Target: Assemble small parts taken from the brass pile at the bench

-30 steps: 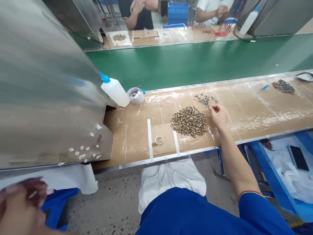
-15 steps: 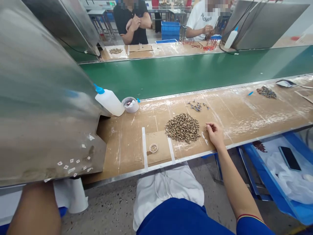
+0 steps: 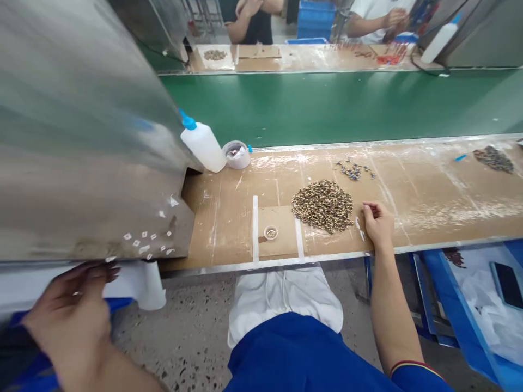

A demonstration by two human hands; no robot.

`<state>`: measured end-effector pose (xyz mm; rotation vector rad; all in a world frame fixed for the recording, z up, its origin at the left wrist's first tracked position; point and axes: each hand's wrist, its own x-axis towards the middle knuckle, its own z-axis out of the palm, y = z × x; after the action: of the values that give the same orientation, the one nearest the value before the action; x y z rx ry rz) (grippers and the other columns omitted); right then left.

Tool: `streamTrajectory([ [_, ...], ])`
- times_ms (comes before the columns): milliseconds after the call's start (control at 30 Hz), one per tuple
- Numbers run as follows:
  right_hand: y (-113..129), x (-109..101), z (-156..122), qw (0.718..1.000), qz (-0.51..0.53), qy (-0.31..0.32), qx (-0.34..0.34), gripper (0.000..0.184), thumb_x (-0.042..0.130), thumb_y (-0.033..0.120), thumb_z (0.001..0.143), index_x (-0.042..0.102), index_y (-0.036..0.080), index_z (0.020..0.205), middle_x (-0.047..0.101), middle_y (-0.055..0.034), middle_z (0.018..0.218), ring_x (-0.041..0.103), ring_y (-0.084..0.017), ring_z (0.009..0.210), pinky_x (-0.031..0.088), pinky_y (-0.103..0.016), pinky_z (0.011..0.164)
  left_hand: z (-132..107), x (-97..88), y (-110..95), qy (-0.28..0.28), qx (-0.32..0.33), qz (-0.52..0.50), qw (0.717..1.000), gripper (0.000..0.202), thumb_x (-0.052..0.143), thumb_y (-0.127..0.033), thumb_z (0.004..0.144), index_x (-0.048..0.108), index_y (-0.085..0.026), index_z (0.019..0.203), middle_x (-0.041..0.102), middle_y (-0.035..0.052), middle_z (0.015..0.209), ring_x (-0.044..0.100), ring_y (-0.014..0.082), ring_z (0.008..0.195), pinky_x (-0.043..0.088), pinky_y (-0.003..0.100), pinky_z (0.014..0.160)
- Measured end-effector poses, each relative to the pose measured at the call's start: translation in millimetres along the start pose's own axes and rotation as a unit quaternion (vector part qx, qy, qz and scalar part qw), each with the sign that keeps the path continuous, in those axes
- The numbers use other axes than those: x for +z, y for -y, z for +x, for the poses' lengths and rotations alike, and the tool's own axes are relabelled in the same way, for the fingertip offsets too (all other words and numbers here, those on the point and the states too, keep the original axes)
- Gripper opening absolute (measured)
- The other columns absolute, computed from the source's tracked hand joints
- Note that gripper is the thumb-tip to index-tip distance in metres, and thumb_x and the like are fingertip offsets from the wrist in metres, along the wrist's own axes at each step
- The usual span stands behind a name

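My left hand (image 3: 75,313) is at the lower left, below the edge of a metal housing (image 3: 159,234). Its fingers are bent together beside some dark reddish-brown bits, slightly blurred; what they grip I cannot make out. On the cardboard-covered table, my right hand (image 3: 379,222) rests with thumb and fingertips pressed together, their contents hidden. Just left of it are white streaks (image 3: 359,228) and a heap of small brass-and-dark metal parts (image 3: 322,206). A small clear round cup (image 3: 270,233) sits on a cardboard piece between two white tape strips.
A white squeeze bottle (image 3: 204,146) and a round tub (image 3: 237,155) stand beside the housing. Small bluish parts (image 3: 353,172) lie behind the heap. A green conveyor belt (image 3: 306,109) runs behind, with two people beyond it. A phone (image 3: 508,284) lies in a blue bin at right.
My left hand has come into view from below the housing; before, only the forearm showed. My right hand stays beside the heap. The camera view has shifted.
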<state>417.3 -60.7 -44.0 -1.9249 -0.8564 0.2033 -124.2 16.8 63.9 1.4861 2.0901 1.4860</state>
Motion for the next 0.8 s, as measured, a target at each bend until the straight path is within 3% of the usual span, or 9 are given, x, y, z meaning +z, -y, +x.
streamTrajectory([
  [67, -0.4, -0.6, -0.5, 1.0, -0.009, -0.006, -0.004, 0.04, 0.056, 0.057, 0.075, 0.066, 0.019, 0.084, 0.068, -0.0064, 0.07, 0.063, -0.022, 0.065, 0.051, -0.038, 0.065, -21.9, -0.8, 7.6, -0.019, -0.042, -0.018, 0.999, 0.025, 0.064, -0.035, 0.06, 0.065, -0.015, 0.076, 0.063, 0.0004, 0.063, 0.058, 0.015, 0.055, 0.048, 0.027, 0.055],
  [167, -0.6, -2.4, -1.7, 1.0, -0.014, -0.02, -0.014, 0.038, 0.059, 0.055, 0.074, 0.066, 0.019, 0.084, 0.067, -0.0056, 0.07, 0.063, -0.022, 0.064, 0.05, -0.037, 0.064, -50.7, -11.1, 1.8, 0.033, -0.075, 0.039, 0.996, 0.029, 0.06, -0.036, 0.067, 0.071, -0.014, 0.083, 0.064, 0.0002, 0.063, 0.056, 0.0126, 0.056, 0.044, 0.022, 0.053],
  [233, -0.5, -3.8, -2.7, 0.999, -0.006, -0.033, -0.019, 0.037, 0.06, 0.055, 0.074, 0.065, 0.02, 0.084, 0.065, -0.0042, 0.069, 0.062, -0.021, 0.063, 0.05, -0.037, 0.064, -64.2, -19.6, -8.8, 0.126, -0.074, 0.07, 0.987, 0.028, 0.059, -0.037, 0.073, 0.073, -0.015, 0.083, 0.064, 0.0001, 0.061, 0.056, 0.0119, 0.055, 0.042, 0.02, 0.05],
  [333, 0.6, -5.3, -3.8, 0.999, 0.011, -0.036, -0.017, 0.036, 0.062, 0.056, 0.073, 0.064, 0.021, 0.083, 0.063, -0.0023, 0.067, 0.062, -0.021, 0.062, 0.051, -0.038, 0.066, -75.2, -20.0, -19.1, 0.322, -0.062, -0.023, 0.944, 0.025, 0.061, -0.037, 0.081, 0.075, -0.016, 0.081, 0.067, 0.0011, 0.063, 0.059, 0.0115, 0.054, 0.049, 0.02, 0.052],
  [433, 2.1, -4.9, -4.3, 0.999, 0.013, -0.04, -0.016, 0.036, 0.064, 0.057, 0.074, 0.063, 0.022, 0.082, 0.062, -0.0015, 0.067, 0.061, -0.021, 0.061, 0.051, -0.039, 0.067, -79.9, 4.5, -13.3, 0.476, -0.08, -0.166, 0.86, 0.023, 0.064, -0.035, 0.085, 0.075, -0.015, 0.083, 0.069, 0.0025, 0.063, 0.059, 0.0106, 0.05, 0.052, 0.022, 0.051],
  [467, 2.9, -4.3, -4.7, 0.999, 0.013, -0.045, -0.018, 0.036, 0.065, 0.057, 0.074, 0.063, 0.022, 0.082, 0.062, -0.0014, 0.067, 0.061, -0.021, 0.062, 0.052, -0.039, 0.067, -81.4, 17.1, -9.1, 0.502, -0.098, -0.203, 0.835, 0.024, 0.067, -0.036, 0.084, 0.075, -0.014, 0.084, 0.07, 0.0035, 0.065, 0.06, 0.0108, 0.05, 0.053, 0.022, 0.05],
  [633, 14.8, -1.1, -20.5, 0.996, 0.05, -0.075, -0.014, 0.04, 0.069, 0.059, 0.073, 0.063, 0.021, 0.082, 0.062, -0.0003, 0.068, 0.06, -0.018, 0.061, 0.052, -0.036, 0.065, -95.8, 80.4, -1.9, 0.556, -0.187, -0.32, 0.744, 0.033, 0.079, -0.04, 0.077, 0.072, -0.009, 0.088, 0.073, 0.0075, 0.07, 0.068, 0.0139, 0.057, 0.058, 0.024, 0.054],
  [700, 26.0, 1.5, -37.5, 0.991, 0.087, -0.098, -0.012, 0.04, 0.07, 0.058, 0.074, 0.062, 0.02, 0.084, 0.061, 0.0007, 0.067, 0.06, -0.016, 0.06, 0.051, -0.033, 0.063, -105.4, 97.9, -11.2, 0.574, -0.188, -0.339, 0.722, 0.031, 0.08, -0.037, 0.077, 0.073, -0.009, 0.089, 0.074, 0.0081, 0.073, 0.071, 0.0148, 0.061, 0.059, 0.023, 0.057],
  [800, 48.9, 10.7, -70.7, 0.989, 0.113, -0.095, -0.031, 0.035, 0.069, 0.054, 0.079, 0.064, 0.019, 0.087, 0.063, 0.0009, 0.068, 0.059, -0.014, 0.059, 0.05, -0.03, 0.059, -120.0, 116.5, -29.6, 0.619, -0.14, -0.34, 0.694, 0.023, 0.076, -0.032, 0.082, 0.074, -0.01, 0.089, 0.075, 0.007, 0.073, 0.071, 0.0144, 0.064, 0.059, 0.022, 0.061],
])
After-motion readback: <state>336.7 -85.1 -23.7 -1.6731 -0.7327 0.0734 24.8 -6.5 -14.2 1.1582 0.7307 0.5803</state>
